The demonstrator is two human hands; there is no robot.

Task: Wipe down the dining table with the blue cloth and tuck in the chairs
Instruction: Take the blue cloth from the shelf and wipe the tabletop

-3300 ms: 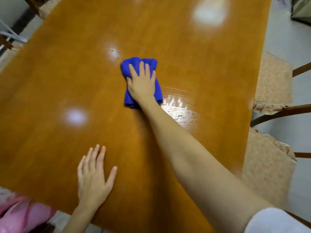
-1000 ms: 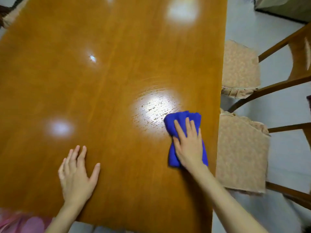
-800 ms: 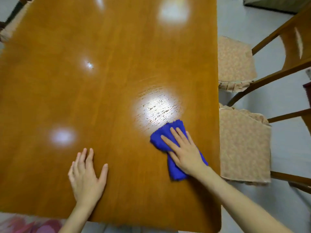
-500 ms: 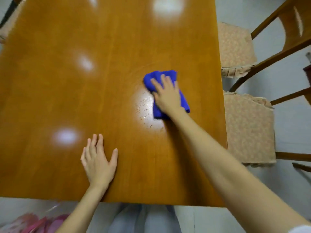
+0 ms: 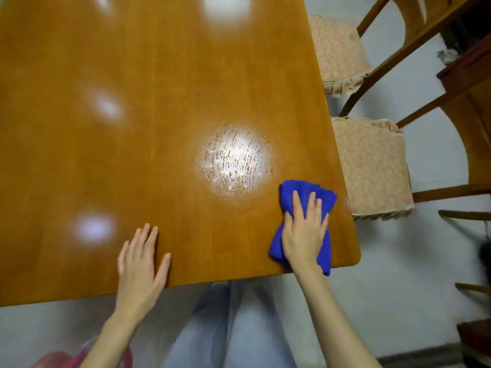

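Observation:
The glossy brown dining table point(image 5: 159, 128) fills the upper left of the view. A folded blue cloth point(image 5: 288, 192) lies at the table's near right corner. My right hand point(image 5: 303, 232) presses flat on the cloth with its fingers straight. My left hand point(image 5: 139, 264) rests flat on the table near its front edge, fingers spread. A streaky wet patch point(image 5: 236, 160) shines on the wood just beyond the cloth. Two wooden chairs with beige cushions stand along the table's right side, the nearer chair point(image 5: 372, 163) and the farther chair point(image 5: 337, 51), both seats partly under the tabletop.
Grey floor point(image 5: 411, 274) lies to the right of and below the table. My legs in pale trousers point(image 5: 239, 328) stand at the table's front edge. Something pink point(image 5: 61, 359) sits at the bottom left. Dark furniture point(image 5: 473, 62) stands at the far right.
My right hand has slid the cloth from the middle of the table back to the near right corner. My left hand stays flat by the front edge.

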